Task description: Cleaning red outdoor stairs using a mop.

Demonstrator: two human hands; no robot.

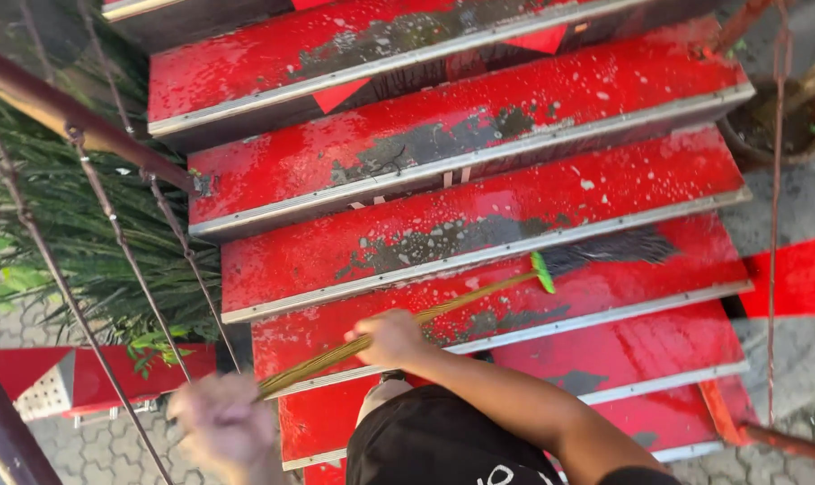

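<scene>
I have a broom (443, 305) in both hands and I am standing on a flight of red stairs (479, 207), looking down them. My right hand (391, 339) is wrapped tight around the yellowish stick about midway along it, thumb side up, so I can steer the far end. My left hand (223, 424) is blurred, low and nearer my body; it seems to be closed on the butt of the stick, though the blur keeps me from seeing the fingers clearly. Held this way, one hand guides and the other pushes.

From my right hand the stick runs up and away to the right, ending in a green collar (542, 271) and dark bristles (614, 247). The bristles lie flat along a step beyond my hands, close to its metal edge strip (515, 251), which suits dragging along the tread. The red paint is worn to grey patches and speckled white.

Beyond my left hand stands a rusty railing (93, 135) with thin bars, and green plants (57, 233) behind it. Far past the bristles sits a round pot (776, 126).
</scene>
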